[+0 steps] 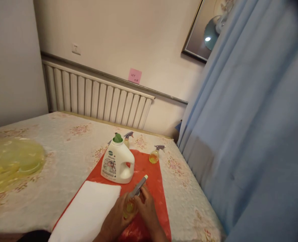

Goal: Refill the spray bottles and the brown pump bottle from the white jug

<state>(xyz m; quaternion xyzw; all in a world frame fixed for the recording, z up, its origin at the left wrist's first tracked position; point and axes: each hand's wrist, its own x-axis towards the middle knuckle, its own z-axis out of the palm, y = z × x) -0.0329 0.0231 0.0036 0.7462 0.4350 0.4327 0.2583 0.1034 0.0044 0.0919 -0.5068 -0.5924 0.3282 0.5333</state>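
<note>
Both hands meet on a small spray bottle [130, 205] with yellow liquid and a grey trigger head [138, 187], held over the red mat [152, 178]. My left hand [116, 220] wraps the bottle's body from the left. My right hand [146, 208] grips it at the neck, just under the trigger head. A white detergent jug [117, 163] with a green cap stands upright on the mat just beyond my hands. A folded white towel [88, 210] lies to the left of my left hand.
Two more small spray bottles stand behind the jug: one [127, 137] right behind it, one [155, 154] at the mat's far right corner. A yellow plastic bag [11, 163] lies at the left. Blue curtain [252, 134] hangs at the right; a radiator [95, 97] lines the wall.
</note>
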